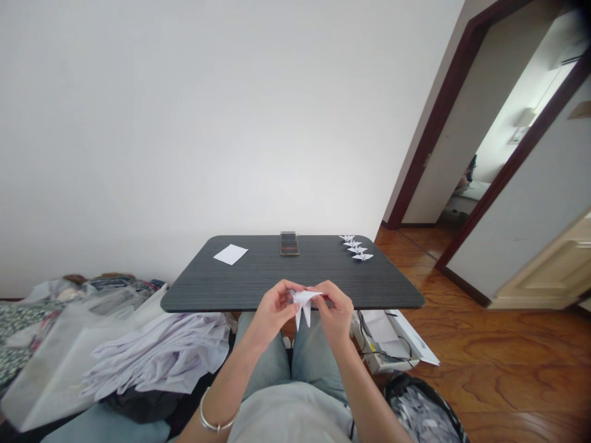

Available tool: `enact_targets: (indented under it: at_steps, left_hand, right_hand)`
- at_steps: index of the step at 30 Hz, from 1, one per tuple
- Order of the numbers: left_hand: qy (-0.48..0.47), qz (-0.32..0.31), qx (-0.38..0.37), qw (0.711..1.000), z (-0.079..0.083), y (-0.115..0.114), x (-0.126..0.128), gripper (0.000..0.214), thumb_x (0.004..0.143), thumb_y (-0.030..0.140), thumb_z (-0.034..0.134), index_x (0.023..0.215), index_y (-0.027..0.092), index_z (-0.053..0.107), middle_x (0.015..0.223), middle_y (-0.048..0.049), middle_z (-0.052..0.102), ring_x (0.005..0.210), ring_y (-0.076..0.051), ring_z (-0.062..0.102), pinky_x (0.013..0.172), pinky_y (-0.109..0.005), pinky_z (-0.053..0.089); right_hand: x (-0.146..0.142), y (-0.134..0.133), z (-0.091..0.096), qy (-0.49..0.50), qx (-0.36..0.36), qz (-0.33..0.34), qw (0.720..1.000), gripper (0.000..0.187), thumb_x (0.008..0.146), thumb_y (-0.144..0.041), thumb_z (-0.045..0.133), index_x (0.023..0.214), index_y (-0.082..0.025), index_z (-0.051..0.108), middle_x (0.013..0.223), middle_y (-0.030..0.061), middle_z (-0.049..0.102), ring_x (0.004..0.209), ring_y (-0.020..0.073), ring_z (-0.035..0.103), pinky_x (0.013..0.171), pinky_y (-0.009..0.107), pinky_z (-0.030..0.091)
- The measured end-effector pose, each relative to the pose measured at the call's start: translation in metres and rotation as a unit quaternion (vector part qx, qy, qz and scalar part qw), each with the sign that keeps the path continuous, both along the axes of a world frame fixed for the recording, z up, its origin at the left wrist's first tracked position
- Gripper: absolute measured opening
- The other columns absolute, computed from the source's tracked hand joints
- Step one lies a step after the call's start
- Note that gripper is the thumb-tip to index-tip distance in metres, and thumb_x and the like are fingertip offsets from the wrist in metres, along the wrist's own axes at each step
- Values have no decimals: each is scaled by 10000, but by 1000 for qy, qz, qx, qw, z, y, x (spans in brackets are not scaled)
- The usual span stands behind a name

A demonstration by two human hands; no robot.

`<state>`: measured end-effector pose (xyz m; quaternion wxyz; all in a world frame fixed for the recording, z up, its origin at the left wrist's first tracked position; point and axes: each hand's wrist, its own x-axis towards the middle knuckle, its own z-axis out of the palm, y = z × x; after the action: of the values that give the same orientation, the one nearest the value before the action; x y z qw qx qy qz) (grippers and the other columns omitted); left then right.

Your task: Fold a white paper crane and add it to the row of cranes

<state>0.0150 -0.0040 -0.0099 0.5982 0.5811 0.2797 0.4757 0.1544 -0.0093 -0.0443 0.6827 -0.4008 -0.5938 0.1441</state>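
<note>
Paper, white, folded [302, 306], pinched narrowly by my left hand [277, 315] and right hand [333, 314] at six o'clock; tight fingertips keep creases crisp; four paper cranes [355, 247] at one o'clock.

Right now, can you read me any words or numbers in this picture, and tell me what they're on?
No word, number or brand can be read for sure.
The phone on the dark table: its screen shows coloured marks, too blurred to read.
The white sheet beside the table: faint marks, too small to read.
The folded white paper: no writing shows.
</note>
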Motion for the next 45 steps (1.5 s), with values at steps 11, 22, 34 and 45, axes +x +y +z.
enact_targets:
  at_steps: [11,22,34,45]
  left_hand:
    - [0,3,4,1000,4,0,0,335,783,462,543,826,139,621,720,-20,581,631,-111,487,605,-229,372]
    - [8,12,-12,1000,2,1,2,280,655,339,714,823,138,615,727,-9,599,655,-110,512,611,-208,379]
    - [148,67,118,980,2,3,-5,253,696,320,681,883,149,681,825,-56,670,707,-152,561,603,-224,404]
    - [177,68,146,971,8,-1,-6,206,728,244,634,905,139,651,871,-65,669,717,-152,571,618,-232,436]
  right_hand:
    - [0,-3,4,-2,20,-17,1000,155,775,-199,592,626,-204,634,618,2,620,584,155,556,530,262,418]
    - [0,-5,6,-11,33,-11,999,135,769,-152,570,693,-207,667,633,-1,630,592,148,562,523,249,425]
    - [1,-5,6,-3,42,9,999,166,780,-130,555,671,-205,655,664,12,641,578,145,551,498,248,418]
    - [2,-7,7,-5,37,25,999,161,795,-133,554,753,-215,687,688,22,630,604,150,548,507,254,417]
